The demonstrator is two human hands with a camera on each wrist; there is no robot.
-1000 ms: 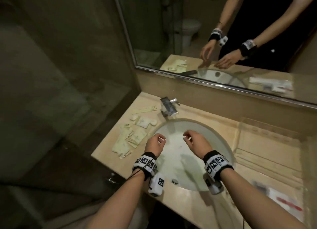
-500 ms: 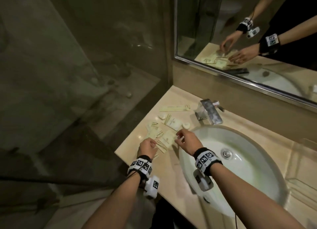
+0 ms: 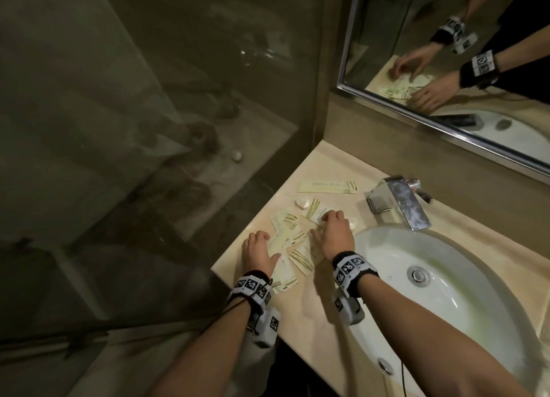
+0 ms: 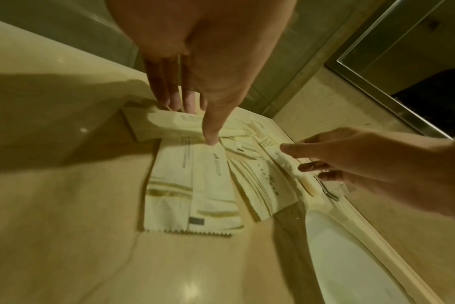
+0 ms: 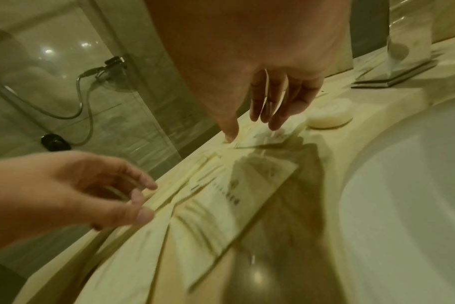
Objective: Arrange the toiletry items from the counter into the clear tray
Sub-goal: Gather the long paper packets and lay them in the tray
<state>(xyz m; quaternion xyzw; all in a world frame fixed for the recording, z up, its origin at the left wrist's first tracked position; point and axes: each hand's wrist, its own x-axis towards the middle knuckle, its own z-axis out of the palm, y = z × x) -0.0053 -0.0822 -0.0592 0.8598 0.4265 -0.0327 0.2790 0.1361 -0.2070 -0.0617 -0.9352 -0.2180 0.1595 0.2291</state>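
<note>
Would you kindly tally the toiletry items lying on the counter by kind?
Round soaps: 2
Long narrow packet: 1
Flat sachets in the overlapping pile: at least 5
Total: at least 8; the overlaps hide an exact sachet count.

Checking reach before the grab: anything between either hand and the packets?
Nothing visible. The left hand and right hand are already on the packets, fingers spread. The tray is out of view, so that path can't be judged.

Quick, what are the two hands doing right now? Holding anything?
Left hand: open, fingers straight, touching the packets, holding nothing.
Right hand: open, fingertips resting on the packets, holding nothing.
</note>
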